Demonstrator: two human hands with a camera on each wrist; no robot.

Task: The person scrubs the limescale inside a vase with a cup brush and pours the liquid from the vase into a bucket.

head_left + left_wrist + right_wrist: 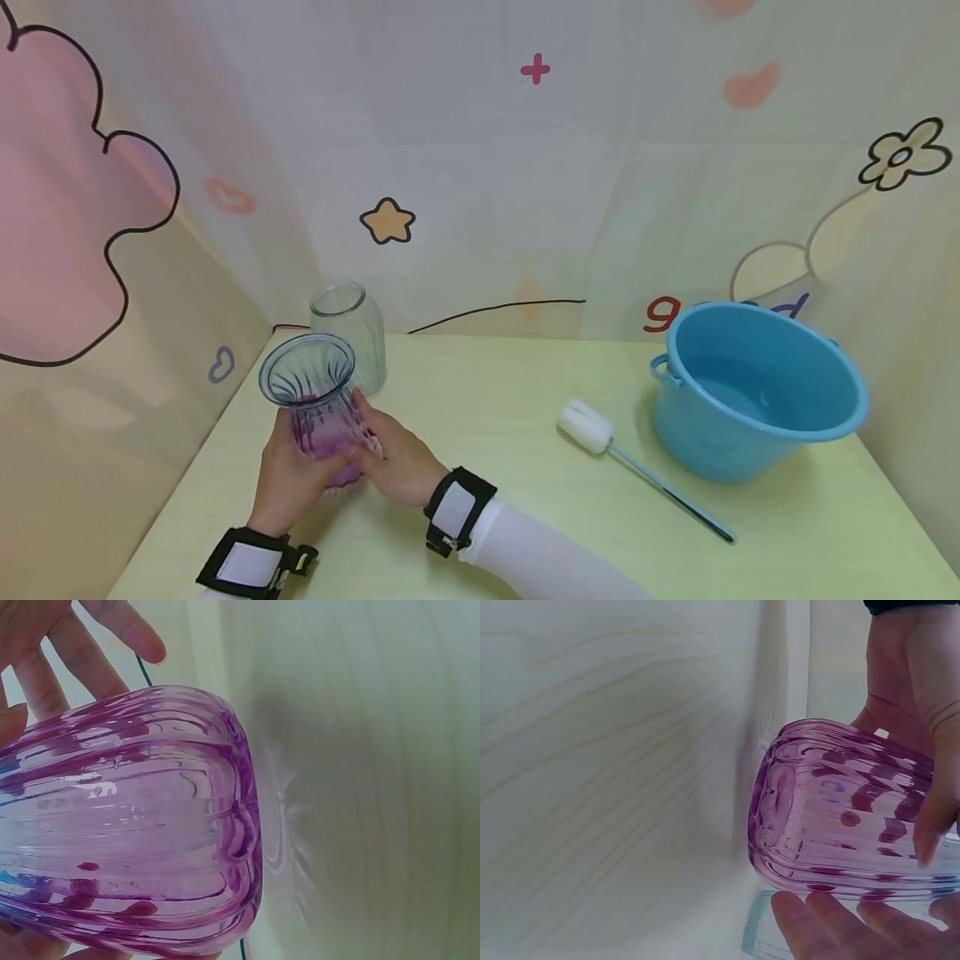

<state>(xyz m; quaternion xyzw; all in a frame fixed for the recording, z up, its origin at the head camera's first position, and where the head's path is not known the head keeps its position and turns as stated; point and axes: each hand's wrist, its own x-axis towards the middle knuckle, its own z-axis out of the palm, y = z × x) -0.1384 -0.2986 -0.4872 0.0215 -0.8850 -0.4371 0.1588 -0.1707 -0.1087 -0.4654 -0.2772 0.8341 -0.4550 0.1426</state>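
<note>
Between both hands is a ribbed glass vase (pixel 330 429), purple at its base and fading to clear bluish glass at its flared rim. It leans, its mouth tipped toward the upper left in the head view. My left hand (pixel 291 479) grips it low on the near left side. From the right, my right hand (pixel 403 457) holds the other side, its fingers partly hidden behind the glass. The purple vase base (pixel 187 825) is close to the tabletop in the left wrist view; I cannot tell whether it touches. Fingers show through the purple glass (pixel 832 817) in the right wrist view.
A clear glass jar (pixel 369 342) stands upright just behind the vase. To the right, a white sponge-headed bottle brush (pixel 587 427) with a thin blue handle lies on the pale table (pixel 487 392). A blue bucket (pixel 727 450) with side handles stands at the right.
</note>
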